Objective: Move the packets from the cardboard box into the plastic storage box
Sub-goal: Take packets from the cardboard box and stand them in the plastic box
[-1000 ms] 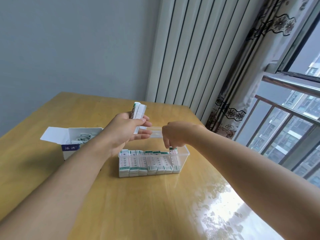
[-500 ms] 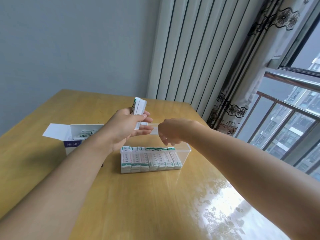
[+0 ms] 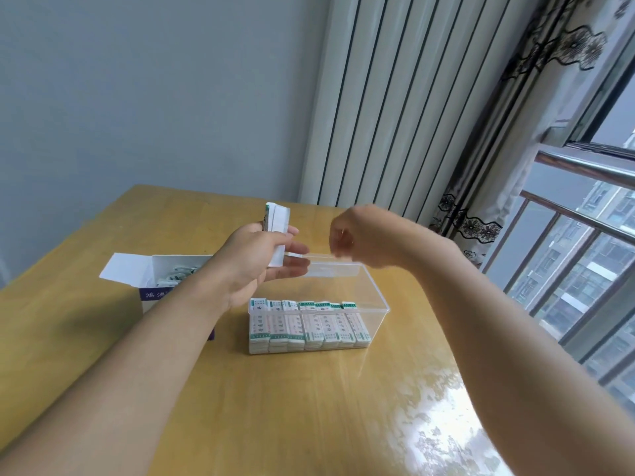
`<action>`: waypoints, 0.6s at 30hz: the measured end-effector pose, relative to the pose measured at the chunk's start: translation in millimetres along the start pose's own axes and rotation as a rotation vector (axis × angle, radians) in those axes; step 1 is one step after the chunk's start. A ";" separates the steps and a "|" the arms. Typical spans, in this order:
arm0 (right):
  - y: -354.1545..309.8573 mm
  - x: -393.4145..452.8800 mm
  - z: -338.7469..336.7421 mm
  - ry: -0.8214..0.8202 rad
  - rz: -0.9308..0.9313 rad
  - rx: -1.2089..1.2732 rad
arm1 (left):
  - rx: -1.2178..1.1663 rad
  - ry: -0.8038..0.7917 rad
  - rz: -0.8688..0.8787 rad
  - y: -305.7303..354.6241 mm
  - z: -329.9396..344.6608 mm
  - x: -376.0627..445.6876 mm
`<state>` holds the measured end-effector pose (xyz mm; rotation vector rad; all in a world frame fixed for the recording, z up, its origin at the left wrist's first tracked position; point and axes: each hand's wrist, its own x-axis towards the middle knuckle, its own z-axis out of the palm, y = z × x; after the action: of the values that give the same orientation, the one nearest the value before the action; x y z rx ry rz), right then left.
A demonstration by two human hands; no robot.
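The left hand [image 3: 256,261] holds a small stack of packets [image 3: 276,223] upright above the worktop [image 3: 309,407], the thumb and fingers curled around the lower part of the stack. The upper ends of these packets stand clear above the hand.

The right hand [image 3: 357,237] hangs above the far edge of the plastic storage box [image 3: 376,298]. Its fingers are curled downward and nothing shows between them; the hand is motion-blurred, so finer detail cannot be told. It is just beside the left hand, apart from it.

The plastic storage box is transparent and stands on the worktop near the centre. A row of packets [image 3: 309,326] stands upright inside it, pressed side by side along the near wall. The far part of the box holds no visible packets.

The cardboard box [image 3: 165,280] stands on the worktop to the left of the plastic storage box, partly hidden by the left forearm. Its flap is open to the left, and more packets show inside.

A striped curtain [image 3: 395,115] hangs behind the worktop, with a window [image 3: 584,252] to the right.
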<state>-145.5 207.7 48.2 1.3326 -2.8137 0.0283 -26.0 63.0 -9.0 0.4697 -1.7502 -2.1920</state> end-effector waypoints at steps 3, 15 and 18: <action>0.9 -9.0 5.1 0.316 0.013 0.393 | -0.126 -0.069 -0.075 0.5 1.9 -2.0; 4.2 2.4 50.3 0.349 0.047 0.813 | -0.064 -0.135 -0.084 -11.1 9.1 -0.4; 7.1 3.2 53.0 0.390 0.065 0.863 | -0.051 -0.122 -0.082 -12.9 9.7 -0.3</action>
<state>-153.9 208.2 -4.6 1.1165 -2.5407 1.4550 -30.3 74.4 -19.6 0.4101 -1.7596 -2.3627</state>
